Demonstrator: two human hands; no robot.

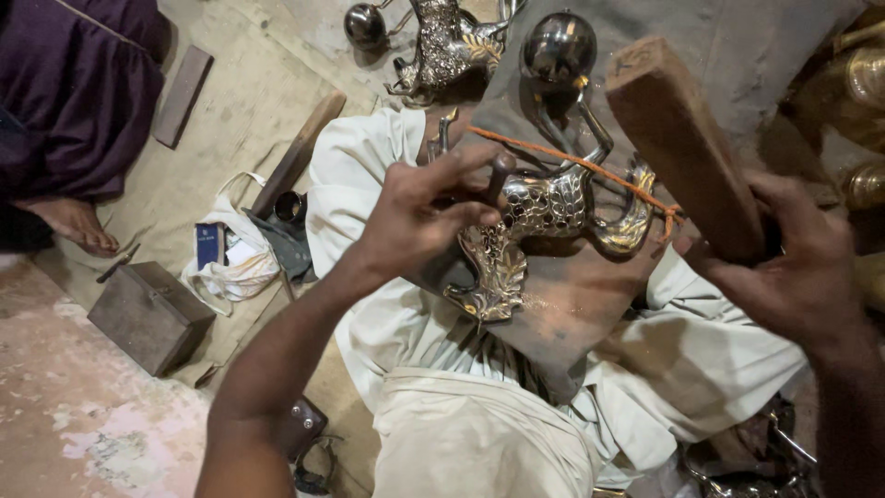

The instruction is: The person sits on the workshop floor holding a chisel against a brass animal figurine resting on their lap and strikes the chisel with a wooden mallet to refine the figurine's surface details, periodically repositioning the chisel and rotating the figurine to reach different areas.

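Pinching a small metal punch against the shiny bird, the left hand steadies it; the right hand grips a wooden mallet, perhaps raised.

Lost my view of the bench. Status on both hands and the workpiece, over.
Left hand pinching a small punch against the silver fish ornament. Right hand gripping a raised wooden mallet. Orange cord ties the ornament to the slab.

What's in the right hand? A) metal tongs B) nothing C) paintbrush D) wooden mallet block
D: the right hand grips a thick wooden mallet block, raised above the silver metal figurine on the lap, while the left hand fingers hold a small punch tool against the figurine.
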